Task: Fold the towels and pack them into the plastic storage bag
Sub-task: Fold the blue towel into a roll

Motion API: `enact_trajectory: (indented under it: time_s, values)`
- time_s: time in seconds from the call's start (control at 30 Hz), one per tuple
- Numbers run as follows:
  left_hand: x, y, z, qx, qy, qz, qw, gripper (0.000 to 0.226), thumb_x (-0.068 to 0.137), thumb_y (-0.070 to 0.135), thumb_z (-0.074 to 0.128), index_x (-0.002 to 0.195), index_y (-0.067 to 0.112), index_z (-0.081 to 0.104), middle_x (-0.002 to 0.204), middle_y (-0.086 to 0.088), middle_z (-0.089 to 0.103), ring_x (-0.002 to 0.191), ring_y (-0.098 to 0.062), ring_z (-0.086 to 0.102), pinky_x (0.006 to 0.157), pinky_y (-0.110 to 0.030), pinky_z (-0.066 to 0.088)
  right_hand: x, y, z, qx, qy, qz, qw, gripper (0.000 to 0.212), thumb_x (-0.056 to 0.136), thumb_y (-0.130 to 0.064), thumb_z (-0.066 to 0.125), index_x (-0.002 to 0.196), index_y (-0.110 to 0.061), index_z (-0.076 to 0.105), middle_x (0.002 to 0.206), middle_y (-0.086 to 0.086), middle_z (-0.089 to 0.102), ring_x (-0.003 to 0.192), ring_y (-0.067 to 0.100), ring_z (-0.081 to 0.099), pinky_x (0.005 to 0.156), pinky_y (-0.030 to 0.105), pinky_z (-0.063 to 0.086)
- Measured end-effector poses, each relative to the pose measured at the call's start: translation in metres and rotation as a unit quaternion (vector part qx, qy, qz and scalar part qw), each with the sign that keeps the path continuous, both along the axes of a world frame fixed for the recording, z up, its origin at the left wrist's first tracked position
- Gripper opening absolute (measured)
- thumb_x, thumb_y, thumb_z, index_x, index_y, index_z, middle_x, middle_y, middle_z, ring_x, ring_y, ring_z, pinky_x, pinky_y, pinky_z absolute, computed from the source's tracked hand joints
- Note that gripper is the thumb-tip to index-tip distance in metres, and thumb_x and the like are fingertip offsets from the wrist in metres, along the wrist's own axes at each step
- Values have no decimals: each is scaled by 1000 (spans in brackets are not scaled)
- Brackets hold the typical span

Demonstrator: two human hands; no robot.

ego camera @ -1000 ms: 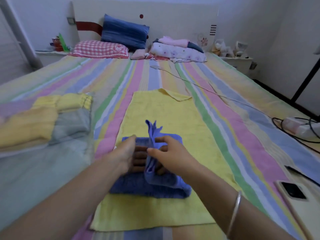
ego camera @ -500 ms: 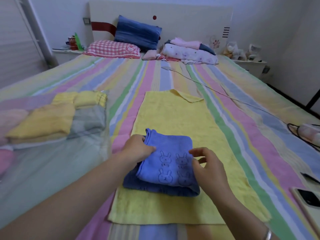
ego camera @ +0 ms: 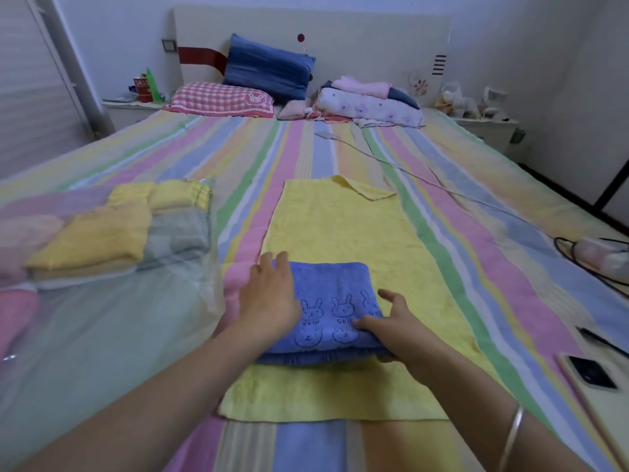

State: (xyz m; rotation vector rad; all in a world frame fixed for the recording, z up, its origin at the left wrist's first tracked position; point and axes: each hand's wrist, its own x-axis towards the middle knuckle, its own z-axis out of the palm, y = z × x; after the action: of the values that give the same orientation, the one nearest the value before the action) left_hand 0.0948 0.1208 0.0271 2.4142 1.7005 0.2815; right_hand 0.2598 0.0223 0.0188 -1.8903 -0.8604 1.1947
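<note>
Plastic storage bag (ego camera: pixel 102 301), at 9 o'clock of the work, already holds folded towels. Left hand (ego camera: pixel 269 298) lies flat, fingers straight, on the 9 o'clock edge of the blue towel (ego camera: pixel 335 308), which sits folded on a spread yellow towel (ego camera: pixel 340 226). Right hand (ego camera: pixel 391 330) — its grip closed on the 5 o'clock corner — curls under the layers. Soft, light, floppy: probably best lifted from beneath on both sides, lest the folds slip.
</note>
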Motion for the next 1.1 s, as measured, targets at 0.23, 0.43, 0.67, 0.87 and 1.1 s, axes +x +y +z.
enact_trajectory:
  time_s: [0.23,0.43,0.67,0.87,1.1]
  values:
    - [58,-66,-33,-81,-27,-241,967,78,96,52,39,154,15,4,162,-2,5,149,-16,2,121,-37,1,67,-35,36,-47,-208,185,959,98,86,-10,57,143,-53,-9,89,17,62,51,23,53,45,29,44]
    - [68,-78,-60,-67,30,-239,968,123,54,91,-4,154,18,-9,161,1,-17,146,-14,-22,119,-46,-12,58,-35,26,-50,-364,304,879,66,89,-8,47,145,-40,32,134,0,52,102,8,57,83,12,41]
    - [20,-76,-10,16,-104,-192,976,48,82,32,34,121,18,58,127,-1,56,118,-23,53,98,-37,41,-31,-30,22,-57,-586,193,785,31,94,-31,42,122,-19,50,123,8,43,111,27,47,72,33,32]
    - [-43,-80,16,107,-90,-108,984,16,91,27,45,89,24,61,95,7,63,91,-19,62,77,-39,48,-97,-15,-22,-79,-697,192,686,43,95,-18,28,131,0,45,138,29,30,123,40,35,96,52,36]
    - [-117,-82,6,64,-163,-108,979,19,86,19,57,76,32,65,79,20,64,74,0,60,75,-34,51,-92,-15,-39,-62,-710,98,694,44,83,-10,33,118,-7,61,126,23,48,109,35,51,86,47,46]
